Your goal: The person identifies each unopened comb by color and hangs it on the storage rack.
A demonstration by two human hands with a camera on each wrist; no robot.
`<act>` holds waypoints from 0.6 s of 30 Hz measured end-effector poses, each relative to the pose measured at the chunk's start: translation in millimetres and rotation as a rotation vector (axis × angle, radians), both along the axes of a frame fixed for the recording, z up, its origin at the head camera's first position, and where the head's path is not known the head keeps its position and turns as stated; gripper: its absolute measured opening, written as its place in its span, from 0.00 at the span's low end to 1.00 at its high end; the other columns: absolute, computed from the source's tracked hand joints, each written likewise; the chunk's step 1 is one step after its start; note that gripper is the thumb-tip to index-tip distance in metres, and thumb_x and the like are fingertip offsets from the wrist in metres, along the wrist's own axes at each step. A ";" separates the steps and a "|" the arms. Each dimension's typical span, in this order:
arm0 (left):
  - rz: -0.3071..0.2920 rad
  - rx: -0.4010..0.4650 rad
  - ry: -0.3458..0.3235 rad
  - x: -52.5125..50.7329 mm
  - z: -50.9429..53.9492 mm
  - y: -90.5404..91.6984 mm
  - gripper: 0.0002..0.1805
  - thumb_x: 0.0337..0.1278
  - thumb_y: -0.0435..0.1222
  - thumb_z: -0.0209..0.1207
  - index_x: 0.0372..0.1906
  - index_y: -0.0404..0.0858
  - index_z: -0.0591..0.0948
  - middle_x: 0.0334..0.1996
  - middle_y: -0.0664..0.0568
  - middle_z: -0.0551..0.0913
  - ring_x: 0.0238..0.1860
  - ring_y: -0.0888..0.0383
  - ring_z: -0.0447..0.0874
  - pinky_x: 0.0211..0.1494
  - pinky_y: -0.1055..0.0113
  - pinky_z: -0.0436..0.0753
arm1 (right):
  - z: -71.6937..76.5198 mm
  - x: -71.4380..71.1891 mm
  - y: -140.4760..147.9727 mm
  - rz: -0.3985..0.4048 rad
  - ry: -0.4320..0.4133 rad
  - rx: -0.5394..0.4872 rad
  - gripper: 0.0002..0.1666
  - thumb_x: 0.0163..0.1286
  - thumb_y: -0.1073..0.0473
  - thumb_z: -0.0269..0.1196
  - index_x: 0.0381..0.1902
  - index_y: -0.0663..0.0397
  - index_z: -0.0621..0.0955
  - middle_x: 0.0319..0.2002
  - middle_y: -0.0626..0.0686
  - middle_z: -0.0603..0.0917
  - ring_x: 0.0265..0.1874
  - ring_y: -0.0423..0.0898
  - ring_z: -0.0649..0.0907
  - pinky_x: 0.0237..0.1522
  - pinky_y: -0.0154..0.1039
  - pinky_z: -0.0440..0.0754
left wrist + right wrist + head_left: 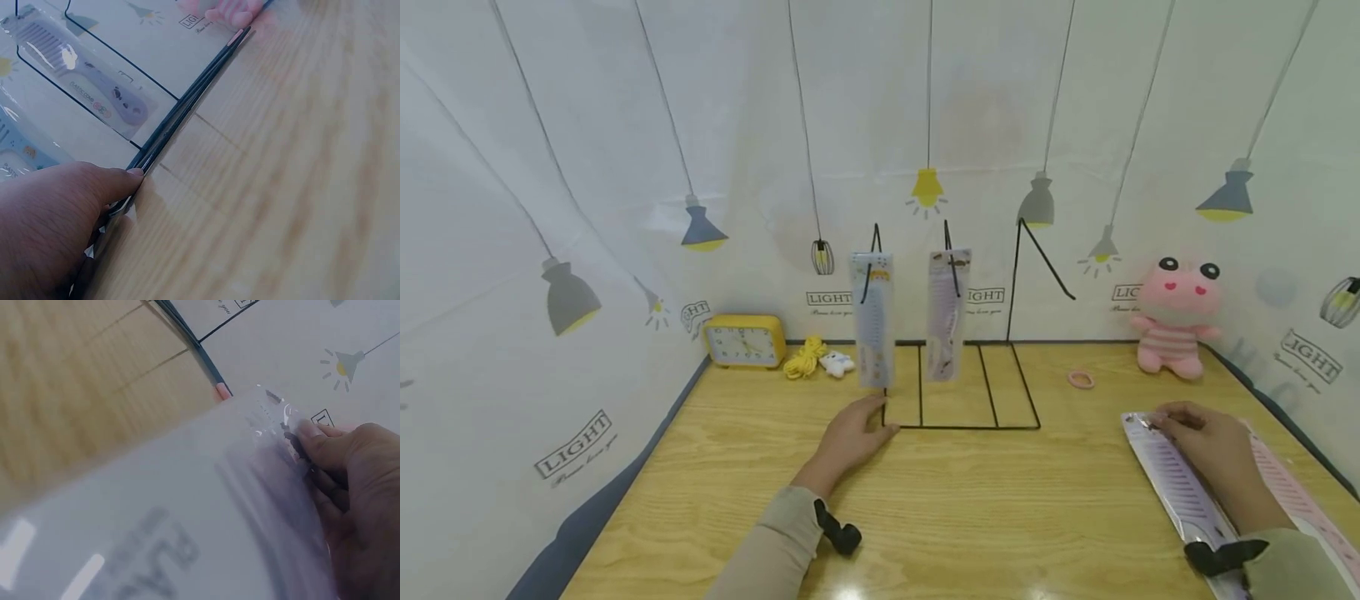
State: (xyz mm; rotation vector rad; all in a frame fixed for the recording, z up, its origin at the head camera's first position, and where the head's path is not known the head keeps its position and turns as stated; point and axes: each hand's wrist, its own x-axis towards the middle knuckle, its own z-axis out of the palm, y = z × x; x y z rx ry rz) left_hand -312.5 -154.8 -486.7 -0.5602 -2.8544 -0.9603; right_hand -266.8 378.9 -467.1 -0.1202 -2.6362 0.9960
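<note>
along the back of the tabletop [970, 517], a yellow clock [745, 342] stands left of center, with a bundle of yellow string [805, 358] and a small white toy [837, 364] just beside it. a pink plush toy [1176, 321] sits at the right, and a pink ring [1081, 380] lies between it and the black wire rack [962, 428] in the middle of the frame. a blue comb pack [872, 333] hangs from the rack's left hook and a light purple comb pack [946, 333] from the middle one. a pink pack [1288, 487] lies at the lower right, partly hidden by the right hand [1217, 458].

that hand's fingers pinch the top end of a purple comb pack [1180, 475], which slants down toward the lower right edge. the left hand [850, 442] grips the rack's front left corner, its thumb on the wire.
</note>
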 end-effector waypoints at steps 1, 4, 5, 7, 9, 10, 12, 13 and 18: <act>-0.002 0.001 0.000 0.0 -0.2 0.3 0.35 0.69 0.52 0.60 0.73 0.39 0.71 0.72 0.46 0.69 0.72 0.44 0.66 0.74 0.47 0.65 | 4.2 0.7 -1.6 -0.001 0.003 -0.004 0.28 0.70 0.37 0.64 0.50 0.55 0.86 0.41 0.52 0.89 0.32 0.24 0.76 0.30 0.26 0.76; -0.001 -0.005 0.000 -0.1 -0.8 1.3 0.35 0.69 0.52 0.59 0.73 0.39 0.70 0.73 0.46 0.68 0.73 0.44 0.65 0.74 0.47 0.65 | 22.2 3.0 -10.2 0.011 0.024 -0.010 0.28 0.70 0.37 0.64 0.49 0.55 0.86 0.39 0.47 0.89 0.33 0.23 0.75 0.31 0.25 0.76; 0.002 -0.005 0.003 -0.2 -0.9 1.5 0.35 0.69 0.52 0.59 0.73 0.39 0.70 0.73 0.46 0.68 0.73 0.44 0.65 0.74 0.48 0.65 | 29.2 3.7 -13.9 0.025 0.033 -0.021 0.27 0.70 0.38 0.65 0.49 0.56 0.86 0.38 0.44 0.88 0.33 0.23 0.75 0.31 0.25 0.76; 0.006 -0.002 0.003 -0.1 -0.7 1.8 0.35 0.69 0.52 0.60 0.73 0.39 0.71 0.72 0.46 0.69 0.72 0.44 0.65 0.74 0.47 0.65 | 41.5 4.1 -21.5 0.050 0.073 -0.037 0.25 0.69 0.41 0.66 0.47 0.56 0.87 0.35 0.37 0.87 0.32 0.23 0.76 0.31 0.23 0.77; 0.008 0.000 0.001 0.4 -0.6 2.1 0.35 0.69 0.52 0.60 0.73 0.39 0.71 0.72 0.46 0.69 0.72 0.44 0.66 0.74 0.47 0.65 | 54.0 4.3 -28.6 0.086 0.119 -0.061 0.21 0.69 0.44 0.68 0.45 0.57 0.87 0.33 0.32 0.86 0.32 0.24 0.78 0.30 0.22 0.77; 0.007 0.001 0.001 0.6 -0.4 2.3 0.34 0.69 0.52 0.60 0.73 0.39 0.71 0.72 0.46 0.69 0.72 0.44 0.66 0.74 0.47 0.65 | 60.4 4.3 -32.0 0.097 0.131 -0.077 0.21 0.68 0.45 0.69 0.45 0.56 0.87 0.32 0.31 0.85 0.32 0.24 0.78 0.31 0.22 0.77; 0.007 0.001 0.001 0.6 -0.7 2.2 0.35 0.69 0.52 0.60 0.73 0.39 0.71 0.72 0.46 0.69 0.72 0.44 0.66 0.74 0.47 0.65 | 73.1 4.0 -40.6 0.113 0.168 -0.120 0.20 0.66 0.47 0.71 0.44 0.58 0.87 0.31 0.29 0.85 0.32 0.25 0.79 0.31 0.21 0.77; 0.006 0.000 0.001 0.5 -0.8 2.1 0.35 0.69 0.52 0.60 0.73 0.39 0.70 0.72 0.46 0.69 0.72 0.44 0.65 0.74 0.47 0.65 | 79.4 3.6 -44.8 0.117 0.179 -0.137 0.20 0.65 0.48 0.72 0.44 0.58 0.87 0.31 0.29 0.85 0.31 0.27 0.80 0.31 0.21 0.78; 0.008 -0.010 -0.003 0.0 -0.9 1.2 0.35 0.69 0.52 0.59 0.74 0.39 0.70 0.73 0.46 0.68 0.73 0.45 0.65 0.75 0.48 0.65 | 105.0 2.7 -67.6 0.176 0.259 -0.150 0.13 0.66 0.52 0.72 0.42 0.56 0.88 0.33 0.36 0.87 0.30 0.32 0.81 0.32 0.21 0.79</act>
